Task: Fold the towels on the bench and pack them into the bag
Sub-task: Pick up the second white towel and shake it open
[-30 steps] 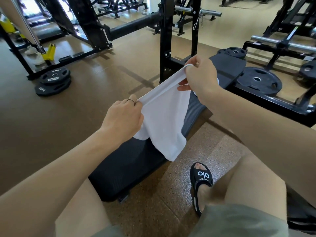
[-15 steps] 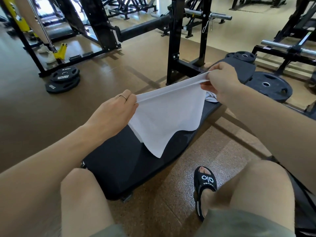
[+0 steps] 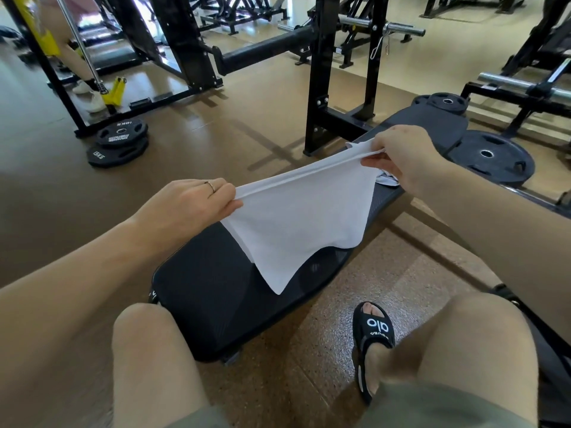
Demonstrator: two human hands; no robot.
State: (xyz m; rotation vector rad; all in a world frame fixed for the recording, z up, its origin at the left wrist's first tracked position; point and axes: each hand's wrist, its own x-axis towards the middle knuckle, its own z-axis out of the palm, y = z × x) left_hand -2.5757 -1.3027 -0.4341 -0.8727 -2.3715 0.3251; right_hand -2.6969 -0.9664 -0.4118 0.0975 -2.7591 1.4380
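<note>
A white towel (image 3: 296, 217), doubled over, hangs stretched between my hands above the black bench (image 3: 210, 301). My left hand (image 3: 191, 205) pinches its near top corner. At the far top corner, my right hand (image 3: 404, 156) pinches the folded edge. The towel's lower tip droops onto the bench pad. Another white towel (image 3: 386, 180) lies on the bench, mostly hidden behind my right hand. A dark strap at the right edge, by my right knee, may belong to a bag (image 3: 506, 301); little of it shows.
A black rack upright (image 3: 321, 88) stands just beyond the bench. Weight plates (image 3: 119, 142) are stacked on the floor at left, and a larger plate (image 3: 491, 156) sits on the right. My knees and a black sandal (image 3: 375, 338) are in the foreground.
My hands have spread apart and lowered, drawing the towel's top edge taut. The towel hangs wider, its tip now resting on the bench pad.
</note>
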